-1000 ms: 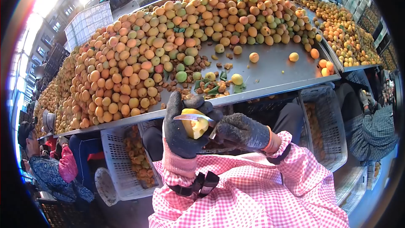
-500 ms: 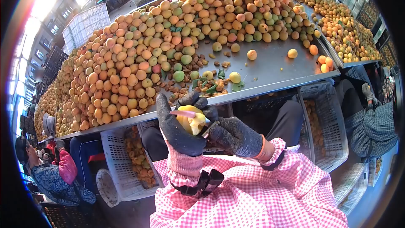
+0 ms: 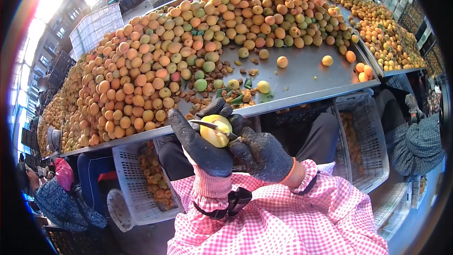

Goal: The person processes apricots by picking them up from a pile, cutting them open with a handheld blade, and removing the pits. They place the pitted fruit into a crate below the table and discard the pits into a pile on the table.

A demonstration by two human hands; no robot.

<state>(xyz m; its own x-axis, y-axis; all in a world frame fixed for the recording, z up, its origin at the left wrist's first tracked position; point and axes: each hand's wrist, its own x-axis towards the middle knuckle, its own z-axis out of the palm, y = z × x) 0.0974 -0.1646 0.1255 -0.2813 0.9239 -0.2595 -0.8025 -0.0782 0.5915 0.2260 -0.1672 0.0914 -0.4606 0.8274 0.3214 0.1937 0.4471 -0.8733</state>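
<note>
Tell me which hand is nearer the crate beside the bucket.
Left. The left hand, cupping the fruit, is up and to the right of the crate in the picture; the right hand, holding the knife, is farther right.

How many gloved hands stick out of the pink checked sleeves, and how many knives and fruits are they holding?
Gloved hands: 2, the left hand and the right hand
Knife: 1
Yellow fruit: 1
Total: 4
</note>
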